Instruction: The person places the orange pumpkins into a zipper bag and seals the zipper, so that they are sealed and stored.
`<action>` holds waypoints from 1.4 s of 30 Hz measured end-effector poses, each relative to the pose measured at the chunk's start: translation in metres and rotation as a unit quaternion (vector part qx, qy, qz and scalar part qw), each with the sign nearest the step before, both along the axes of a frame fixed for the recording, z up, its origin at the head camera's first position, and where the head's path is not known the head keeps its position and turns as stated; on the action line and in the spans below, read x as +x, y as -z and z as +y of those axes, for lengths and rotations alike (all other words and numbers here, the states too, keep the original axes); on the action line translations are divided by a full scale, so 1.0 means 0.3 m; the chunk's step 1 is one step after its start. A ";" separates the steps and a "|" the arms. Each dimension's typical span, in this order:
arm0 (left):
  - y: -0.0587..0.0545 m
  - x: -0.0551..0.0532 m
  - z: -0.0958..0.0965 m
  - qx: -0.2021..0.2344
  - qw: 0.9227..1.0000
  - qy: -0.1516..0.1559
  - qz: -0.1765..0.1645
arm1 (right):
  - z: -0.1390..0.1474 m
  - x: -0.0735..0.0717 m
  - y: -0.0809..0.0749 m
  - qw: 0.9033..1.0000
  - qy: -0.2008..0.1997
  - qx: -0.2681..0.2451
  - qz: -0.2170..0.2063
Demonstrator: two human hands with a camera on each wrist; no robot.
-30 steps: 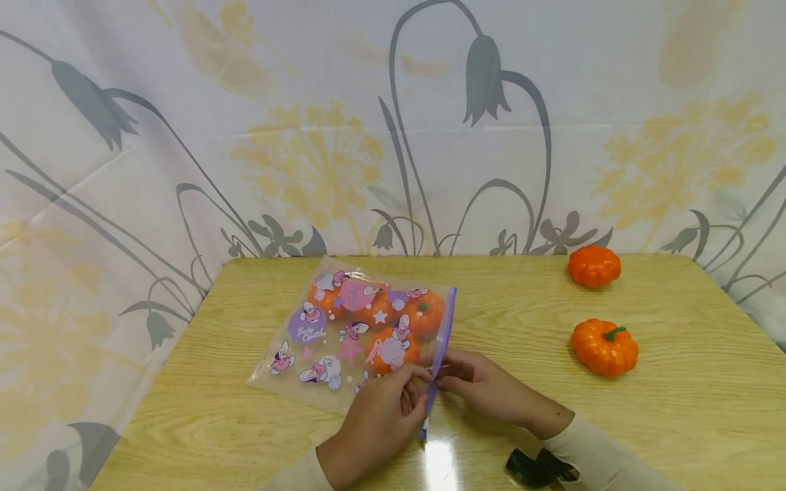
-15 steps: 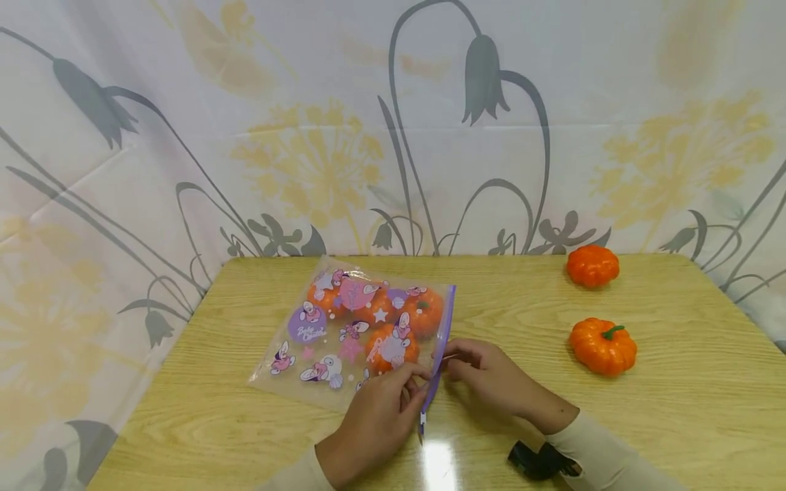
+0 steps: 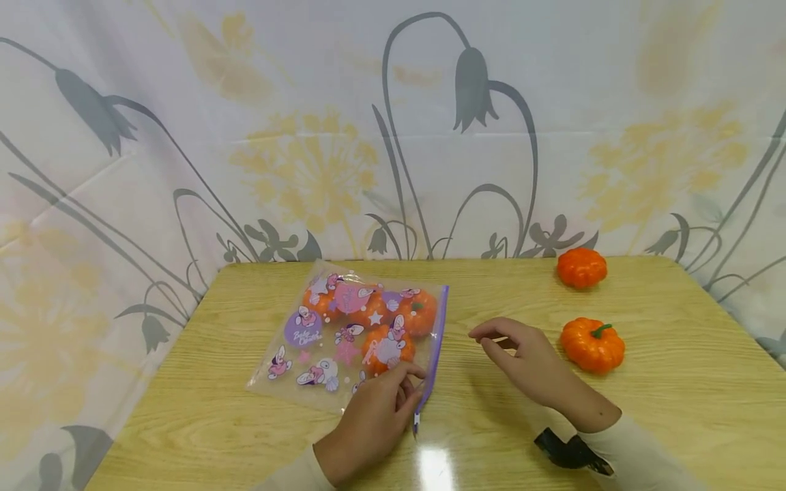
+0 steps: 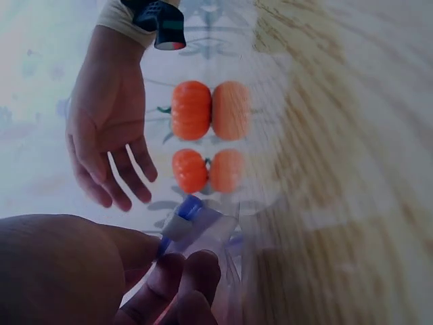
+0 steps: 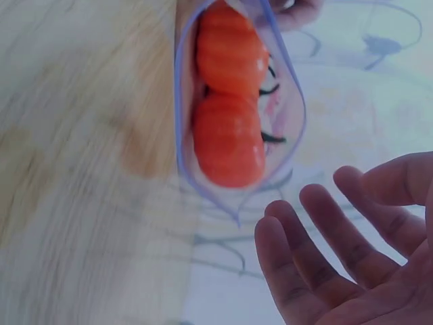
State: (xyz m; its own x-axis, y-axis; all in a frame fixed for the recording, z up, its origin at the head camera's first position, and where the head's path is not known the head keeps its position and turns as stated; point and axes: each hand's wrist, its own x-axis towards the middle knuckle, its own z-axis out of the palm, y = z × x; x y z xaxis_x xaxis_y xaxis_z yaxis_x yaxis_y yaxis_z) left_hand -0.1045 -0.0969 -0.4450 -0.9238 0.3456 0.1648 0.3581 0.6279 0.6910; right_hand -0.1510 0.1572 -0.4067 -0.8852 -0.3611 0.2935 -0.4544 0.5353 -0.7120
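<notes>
A clear zip bag printed with cartoon figures lies flat on the table, with several orange toy pumpkins inside. Its purple zip edge faces right, and the right wrist view shows the bag's mouth parted around two of the pumpkins. My left hand pinches the bag at the near end of that edge, close to the white slider. To the right of the bag, my right hand hovers with fingers loosely extended, holding nothing. One loose pumpkin with a green stem sits just beyond it.
Another loose pumpkin stands farther back on the wooden table. A flower-patterned cloth hangs behind the table's far edge. A black device is strapped at the right wrist.
My right hand has let go of the bag's zip edge and moved right, towards the loose pumpkins. The left hand keeps its hold on the bag. The head view has shifted slightly.
</notes>
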 end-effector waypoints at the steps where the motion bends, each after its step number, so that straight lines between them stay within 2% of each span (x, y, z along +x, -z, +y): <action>1: 0.001 0.000 -0.001 -0.002 1.000 0.000 0.000 | 0.011 0.001 -0.001 1.000 0.007 0.004 0.004; 8: 0.005 -0.005 -0.007 -0.003 1.000 0.004 -0.012 | 0.075 -0.007 -0.009 0.999 0.037 0.019 0.031; 17: 0.025 -0.020 -0.017 0.022 0.999 0.021 -0.022 | 0.120 -0.015 -0.034 0.994 0.074 0.035 0.077; 22: 0.029 -0.031 -0.026 0.020 1.000 0.013 -0.010 | 0.152 -0.020 -0.037 0.991 0.094 0.036 0.089; 26: 0.025 -0.037 -0.034 0.021 1.000 0.009 -0.016 | 0.186 -0.019 -0.038 0.990 0.110 0.042 0.084; 30: 0.024 -0.044 -0.038 0.022 1.000 0.002 -0.018 | 0.231 -0.017 -0.036 0.984 0.131 0.063 0.103; 33: 0.025 -0.047 -0.039 0.016 1.000 -0.007 -0.008 | 0.267 -0.020 -0.035 0.979 0.146 0.079 0.122; 42: 0.028 -0.049 -0.042 -0.038 0.997 -0.054 0.049 | 0.383 -0.046 -0.032 0.978 0.140 0.129 0.089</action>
